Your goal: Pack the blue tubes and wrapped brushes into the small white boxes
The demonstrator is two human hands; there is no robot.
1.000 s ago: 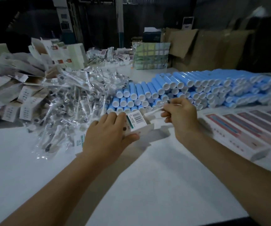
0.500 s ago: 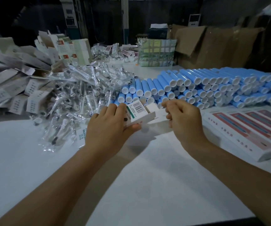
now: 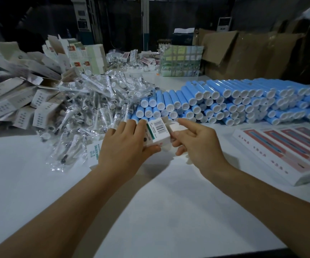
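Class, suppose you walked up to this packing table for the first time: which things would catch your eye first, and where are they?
The stack of blue tubes along the far right of the table stands out first, with the heap of wrapped brushes to its left. In the middle, the left hand grips a small white box while the right hand works at its end flap.

Over the white worktop (image 3: 159, 211) the left hand (image 3: 124, 148) has its grip round a small white box (image 3: 157, 132), barcode up. The right hand (image 3: 197, 144) touches the box's open end flap. Blue tubes (image 3: 225, 101) are stacked beyond; wrapped brushes (image 3: 87, 108) are heaped far left.
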